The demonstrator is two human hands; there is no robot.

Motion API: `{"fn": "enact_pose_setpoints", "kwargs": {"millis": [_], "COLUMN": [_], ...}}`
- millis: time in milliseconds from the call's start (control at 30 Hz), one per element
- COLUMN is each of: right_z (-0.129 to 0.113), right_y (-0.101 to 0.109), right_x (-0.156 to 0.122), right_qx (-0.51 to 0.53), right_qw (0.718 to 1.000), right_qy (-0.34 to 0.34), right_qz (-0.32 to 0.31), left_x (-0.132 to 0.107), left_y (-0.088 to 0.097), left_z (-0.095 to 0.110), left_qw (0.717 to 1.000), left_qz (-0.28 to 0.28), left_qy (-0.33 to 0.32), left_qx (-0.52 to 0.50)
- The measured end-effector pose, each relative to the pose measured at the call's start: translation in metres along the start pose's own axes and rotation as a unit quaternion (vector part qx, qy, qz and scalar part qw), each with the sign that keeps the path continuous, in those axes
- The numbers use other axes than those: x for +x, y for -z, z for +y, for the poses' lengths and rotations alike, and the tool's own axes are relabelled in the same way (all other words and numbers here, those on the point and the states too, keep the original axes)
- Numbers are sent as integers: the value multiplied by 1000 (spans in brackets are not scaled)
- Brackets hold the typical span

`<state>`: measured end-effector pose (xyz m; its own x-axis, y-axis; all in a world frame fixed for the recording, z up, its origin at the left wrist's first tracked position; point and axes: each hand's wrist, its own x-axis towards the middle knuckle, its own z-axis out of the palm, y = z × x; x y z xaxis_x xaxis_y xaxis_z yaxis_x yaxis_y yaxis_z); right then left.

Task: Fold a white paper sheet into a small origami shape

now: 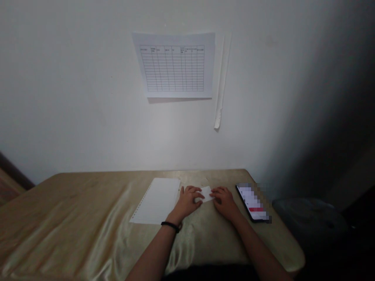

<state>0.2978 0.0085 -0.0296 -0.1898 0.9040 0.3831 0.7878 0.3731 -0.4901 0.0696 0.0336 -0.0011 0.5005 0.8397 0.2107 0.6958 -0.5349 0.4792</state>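
Grip of left hand (188, 200) and right hand (225, 200) on the small paper (206, 194) — pinched or not, unclear — wants even pressure.

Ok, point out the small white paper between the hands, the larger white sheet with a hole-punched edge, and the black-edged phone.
Small white paper (206, 194): head view, middle of its uncovered surface.
Larger white sheet (157, 200): head view, middle of its face.
Black-edged phone (252, 203): head view, middle of its lit screen.
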Motion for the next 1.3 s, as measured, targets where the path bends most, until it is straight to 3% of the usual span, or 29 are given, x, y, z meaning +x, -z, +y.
{"fn": "enact_pose_setpoints", "kwargs": {"millis": [533, 1133, 1300], "right_z": [-8, -9, -10], "right_y": [7, 6, 4], "right_x": [-2, -3, 1], "right_qx": [13, -11, -47], "right_qw": [999, 1000, 999], "right_qy": [-24, 6, 11], "right_qz": [-36, 10, 9], "left_x": [4, 5, 4], "left_y": [-1, -7, 1], "left_z": [2, 5, 3], "left_qw": [1000, 1000, 999], "left_qz": [-6, 16, 12], "left_qy": [1, 25, 30], "left_qx": [-3, 5, 1]}}
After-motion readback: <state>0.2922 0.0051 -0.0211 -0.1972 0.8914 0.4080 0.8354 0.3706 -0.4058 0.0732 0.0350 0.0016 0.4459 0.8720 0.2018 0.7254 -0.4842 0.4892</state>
